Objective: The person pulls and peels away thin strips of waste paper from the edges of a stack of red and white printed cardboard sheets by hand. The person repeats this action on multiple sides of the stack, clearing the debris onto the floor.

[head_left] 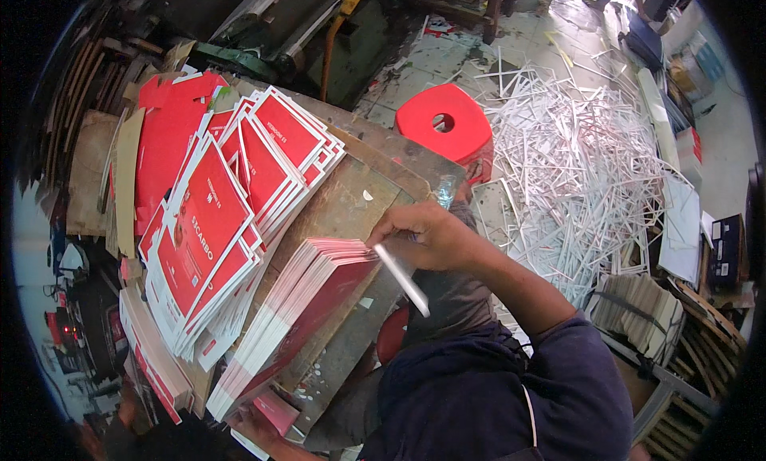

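A thick stack of red-and-white folded printed sheets (299,309) leans at a slant along the worktable's near edge. My left hand (259,433) grips its lower end, with the fingers partly hidden by the paper. At the upper corner, my right hand (423,236) is closed, thumb and forefinger against the sheets' edges. A thin white flat stick (403,280) sticks out below the right hand, seemingly held in its curled fingers. Beyond the stack, several piles of red printed sheets with white borders (203,230) lie fanned and overlapping.
The worn wooden worktable (343,191) carries paper scraps. Beyond its far corner stands a red plastic stool (444,124). White paper offcuts (574,174) cover the floor at right. A tied bundle of boards (638,317) is at lower right. Another stack of sheets (152,353) sits at left.
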